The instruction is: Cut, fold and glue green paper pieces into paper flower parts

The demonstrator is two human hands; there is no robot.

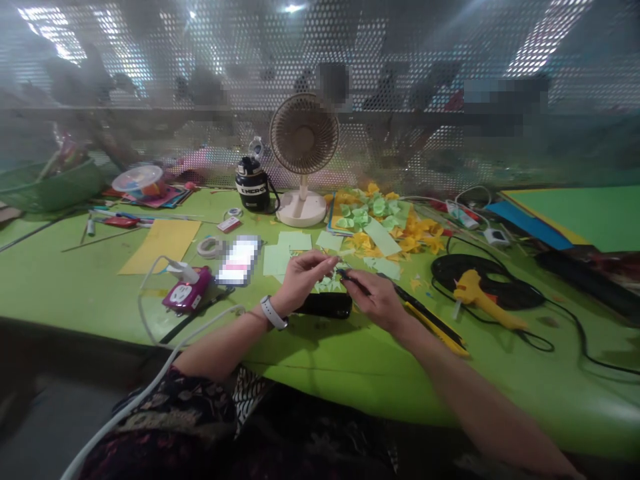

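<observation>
My left hand, with a pale watch on its wrist, is closed in a pinch. What sits between its fingertips is too small to make out. Close beside it, my right hand is wrapped round a slim dark tool whose kind I cannot tell. Its tip points toward the left fingertips. Small green paper scraps lie beneath both hands. A black oblong case rests just in front of them. Light green paper pieces lie behind my left hand. A yellow-and-black cutter lies under my right wrist.
A yellow glue gun lies on a black mat at right. Green and yellow paper flowers are heaped behind the hands, near a fan and black flask. Left are a lit phone, tape roll and purple power adapter with cables.
</observation>
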